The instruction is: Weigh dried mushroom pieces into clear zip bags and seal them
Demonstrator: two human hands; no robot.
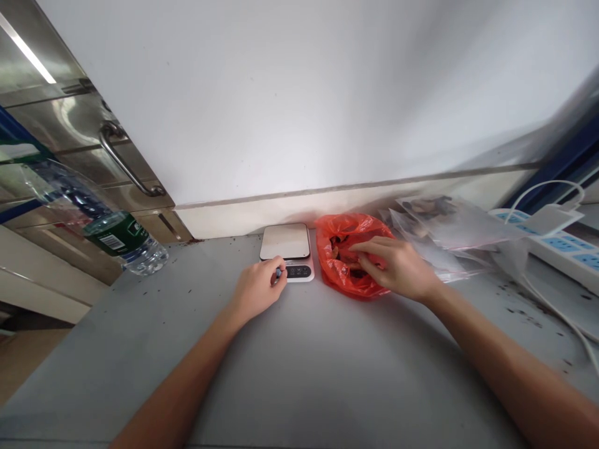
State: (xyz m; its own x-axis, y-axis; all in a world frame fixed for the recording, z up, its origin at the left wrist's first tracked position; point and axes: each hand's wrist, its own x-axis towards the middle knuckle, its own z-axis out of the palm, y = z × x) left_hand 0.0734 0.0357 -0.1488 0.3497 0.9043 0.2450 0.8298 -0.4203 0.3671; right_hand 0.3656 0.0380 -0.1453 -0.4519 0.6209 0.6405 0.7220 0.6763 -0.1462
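Observation:
A small white kitchen scale (284, 242) with a dark button panel sits against the wall, its plate bare. My left hand (259, 284) is at the scale's front left corner, its fingers curled together. A small bluish spot shows between those fingers; I cannot make out whether it is held or part of the scale's display. Right of the scale stands an opened red plastic bag (334, 274) with dark brown pieces inside. Over its mouth reaches my right hand (397, 262), thumb and fingers a little apart, with nothing visible between them.
Clear zip bags (440, 224) with brown pieces lie behind my right hand. A white power strip (566, 249) with a plugged-in charger and cable is at the right. A water bottle (116, 234) stands at the left table edge. Dark crumbs dot the grey table (299, 374).

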